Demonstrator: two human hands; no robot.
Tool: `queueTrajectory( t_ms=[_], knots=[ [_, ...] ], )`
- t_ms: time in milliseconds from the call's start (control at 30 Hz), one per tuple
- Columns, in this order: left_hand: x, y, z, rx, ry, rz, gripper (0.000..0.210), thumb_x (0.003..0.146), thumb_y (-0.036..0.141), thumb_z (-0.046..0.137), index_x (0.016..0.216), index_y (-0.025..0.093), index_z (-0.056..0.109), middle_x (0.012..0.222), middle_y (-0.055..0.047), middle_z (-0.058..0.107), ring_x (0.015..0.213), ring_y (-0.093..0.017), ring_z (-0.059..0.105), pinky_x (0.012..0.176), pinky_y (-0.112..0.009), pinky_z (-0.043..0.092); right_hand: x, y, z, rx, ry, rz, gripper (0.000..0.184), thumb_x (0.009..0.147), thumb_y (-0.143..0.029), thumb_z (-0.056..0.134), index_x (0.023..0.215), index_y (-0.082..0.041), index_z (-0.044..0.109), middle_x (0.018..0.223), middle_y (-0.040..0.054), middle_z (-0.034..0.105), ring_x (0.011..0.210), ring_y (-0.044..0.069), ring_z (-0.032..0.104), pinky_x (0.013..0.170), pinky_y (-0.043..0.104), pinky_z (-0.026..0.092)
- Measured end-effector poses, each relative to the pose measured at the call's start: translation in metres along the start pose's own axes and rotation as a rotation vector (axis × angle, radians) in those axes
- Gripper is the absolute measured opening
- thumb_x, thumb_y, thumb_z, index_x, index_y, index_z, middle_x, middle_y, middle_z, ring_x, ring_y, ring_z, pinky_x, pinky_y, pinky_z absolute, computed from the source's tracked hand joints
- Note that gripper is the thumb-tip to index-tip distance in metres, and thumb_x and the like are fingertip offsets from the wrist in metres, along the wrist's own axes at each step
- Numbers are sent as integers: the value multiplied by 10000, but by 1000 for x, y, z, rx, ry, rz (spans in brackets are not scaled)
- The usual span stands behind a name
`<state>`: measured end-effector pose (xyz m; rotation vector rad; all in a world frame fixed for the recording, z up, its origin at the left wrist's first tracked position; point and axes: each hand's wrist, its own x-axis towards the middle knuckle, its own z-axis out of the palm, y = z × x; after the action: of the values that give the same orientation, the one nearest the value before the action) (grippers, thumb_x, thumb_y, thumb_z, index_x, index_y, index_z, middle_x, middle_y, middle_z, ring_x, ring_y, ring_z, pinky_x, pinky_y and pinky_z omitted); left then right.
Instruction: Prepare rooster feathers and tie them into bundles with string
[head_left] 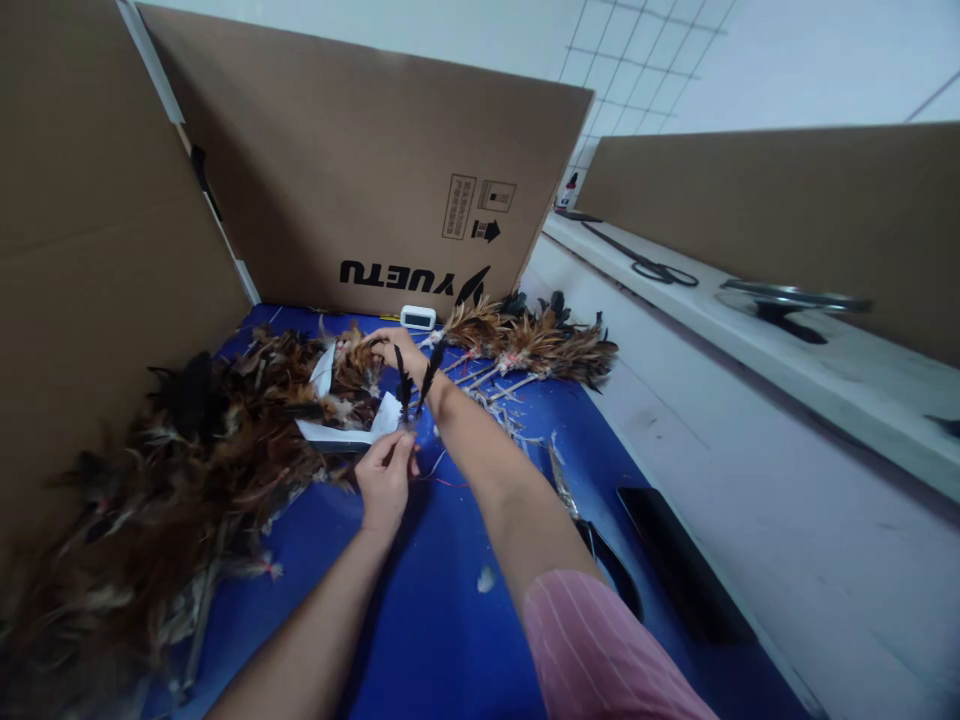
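Perhaps midway, the left hand (385, 480) pinched two slim, seemingly unbound black feathers (403, 383) over a blue tabletop (454, 650), the right hand (401, 350), grip unclear, touched a brown feather heap (247, 430), and beyond, brown-black feather bundles (551, 345) looked finished.

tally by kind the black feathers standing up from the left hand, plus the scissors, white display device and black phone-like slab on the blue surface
Black feathers in the left hand: 2
Scissors: 1
White display device: 1
Black phone-like slab: 1
Total: 5
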<state>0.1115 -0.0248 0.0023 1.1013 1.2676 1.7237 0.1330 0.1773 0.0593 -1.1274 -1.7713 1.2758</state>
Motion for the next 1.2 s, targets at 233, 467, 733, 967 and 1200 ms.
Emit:
queueTrajectory(
  t_ms=[233,467,733,967,1200],
  knots=[
    [-2,2,-1,43,-30,55,268,820,387,608,693,161,675,488,23,547,418,-102,469,437,-223,384,-2,-36,-16,168,46,-69,256,821,17,463,949,-113,642,667,-20,662,480,40,522,444,136,373],
    [-3,2,-1,40,-27,65,253,819,381,613,698,171,684,491,19,553,425,-111,479,460,-231,398,-6,-63,-29,131,45,-127,185,861,-38,475,890,-141,626,684,-13,646,471,42,530,397,129,325],
    [-2,-1,-3,-5,-11,27,259,821,386,614,713,158,674,478,31,534,424,-95,457,444,-212,389,-19,-80,-39,1,-129,-95,151,882,-68,485,955,-131,601,838,27,649,555,71,620,425,139,408],
    [3,-4,-2,-150,22,-89,280,781,404,654,743,127,672,458,37,516,401,-69,422,394,-183,339,-41,-83,-72,-167,4,-98,287,788,24,556,1044,-101,591,779,43,646,516,93,594,425,176,439],
    [4,-2,0,-214,-2,-133,271,742,385,696,743,115,686,456,39,524,386,-59,422,384,-176,335,-88,-53,-112,-256,-48,12,148,721,-15,645,832,-112,650,603,3,642,524,117,611,454,184,453]
  ],
)
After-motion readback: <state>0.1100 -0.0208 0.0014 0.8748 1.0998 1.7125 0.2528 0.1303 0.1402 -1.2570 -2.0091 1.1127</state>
